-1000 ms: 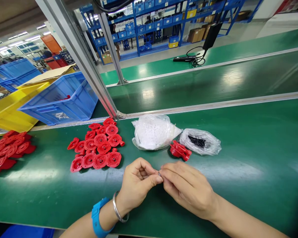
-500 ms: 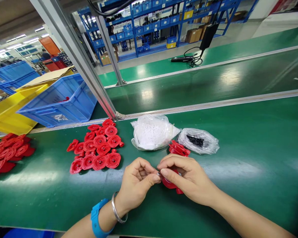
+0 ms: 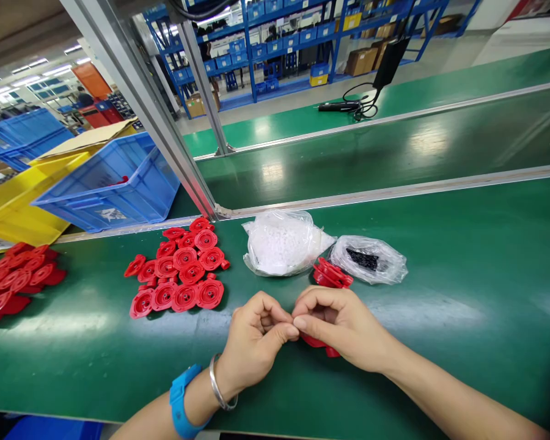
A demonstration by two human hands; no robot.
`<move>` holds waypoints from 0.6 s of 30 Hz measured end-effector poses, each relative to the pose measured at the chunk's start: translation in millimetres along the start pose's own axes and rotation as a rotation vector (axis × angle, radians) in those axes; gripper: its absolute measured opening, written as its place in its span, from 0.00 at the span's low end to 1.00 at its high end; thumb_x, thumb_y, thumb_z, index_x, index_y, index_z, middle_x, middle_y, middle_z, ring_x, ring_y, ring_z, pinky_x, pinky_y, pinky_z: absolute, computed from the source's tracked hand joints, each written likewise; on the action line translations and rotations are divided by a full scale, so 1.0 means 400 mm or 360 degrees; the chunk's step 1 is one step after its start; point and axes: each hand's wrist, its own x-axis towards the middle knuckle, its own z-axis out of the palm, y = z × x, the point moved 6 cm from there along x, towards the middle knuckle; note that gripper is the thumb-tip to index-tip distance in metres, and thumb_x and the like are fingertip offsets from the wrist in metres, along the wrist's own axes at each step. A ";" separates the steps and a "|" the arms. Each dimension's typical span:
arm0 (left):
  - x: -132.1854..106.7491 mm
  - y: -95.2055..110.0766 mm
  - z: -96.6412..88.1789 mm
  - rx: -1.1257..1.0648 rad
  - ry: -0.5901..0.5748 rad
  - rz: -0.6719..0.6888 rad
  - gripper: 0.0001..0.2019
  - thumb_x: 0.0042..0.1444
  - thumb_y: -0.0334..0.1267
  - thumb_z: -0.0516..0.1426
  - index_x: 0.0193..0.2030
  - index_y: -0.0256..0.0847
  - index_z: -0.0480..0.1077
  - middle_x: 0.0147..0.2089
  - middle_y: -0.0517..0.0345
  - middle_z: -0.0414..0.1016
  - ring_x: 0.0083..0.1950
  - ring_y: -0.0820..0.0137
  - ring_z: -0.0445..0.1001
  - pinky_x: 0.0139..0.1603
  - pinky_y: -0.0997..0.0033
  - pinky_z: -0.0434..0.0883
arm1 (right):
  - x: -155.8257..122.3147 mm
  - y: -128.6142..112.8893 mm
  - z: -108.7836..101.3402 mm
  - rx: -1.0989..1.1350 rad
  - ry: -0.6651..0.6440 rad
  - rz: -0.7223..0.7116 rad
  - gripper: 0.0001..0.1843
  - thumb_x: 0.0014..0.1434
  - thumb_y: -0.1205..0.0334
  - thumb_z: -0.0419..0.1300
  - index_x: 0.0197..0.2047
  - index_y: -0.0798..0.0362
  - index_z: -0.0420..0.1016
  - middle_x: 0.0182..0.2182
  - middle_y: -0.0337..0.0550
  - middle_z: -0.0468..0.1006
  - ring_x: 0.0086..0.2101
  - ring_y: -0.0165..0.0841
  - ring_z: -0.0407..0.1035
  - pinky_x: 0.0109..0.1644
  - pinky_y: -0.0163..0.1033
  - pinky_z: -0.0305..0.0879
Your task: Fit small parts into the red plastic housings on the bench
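Note:
My left hand [image 3: 260,337] and my right hand [image 3: 337,327] meet fingertip to fingertip above the green bench. Both are closed in a pinch, and whatever small thing sits between the fingertips is hidden. Partly covered by my right hand, a round red plastic part [image 3: 318,343] lies on the bench. Just beyond that hand stand more red parts [image 3: 332,274], seemingly stacked. A clear bag of small white pieces [image 3: 284,244] lies behind my hands. Beside it on the right is an open clear bag [image 3: 385,263] with small black pieces [image 3: 363,259] inside.
Several red round parts [image 3: 184,259] lie grouped left of my hands, with another pile [image 3: 16,281] at the far left. A blue crate [image 3: 114,205] and a yellow bin [image 3: 22,214] stand behind them. A metal post [image 3: 165,131] rises at the bench's back edge.
My fingertips have drawn together, and the tiny dark thing that showed between them is now covered. The view has shifted slightly; the bags and red parts lie as before.

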 end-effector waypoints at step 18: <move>-0.011 -0.009 0.010 -0.0090 -0.0031 -0.0025 0.15 0.49 0.38 0.67 0.33 0.37 0.64 0.28 0.58 0.77 0.29 0.73 0.77 0.32 0.75 0.72 | -0.007 0.021 0.004 0.0127 -0.0090 0.0229 0.17 0.49 0.51 0.70 0.30 0.56 0.74 0.23 0.40 0.75 0.25 0.27 0.68 0.27 0.31 0.64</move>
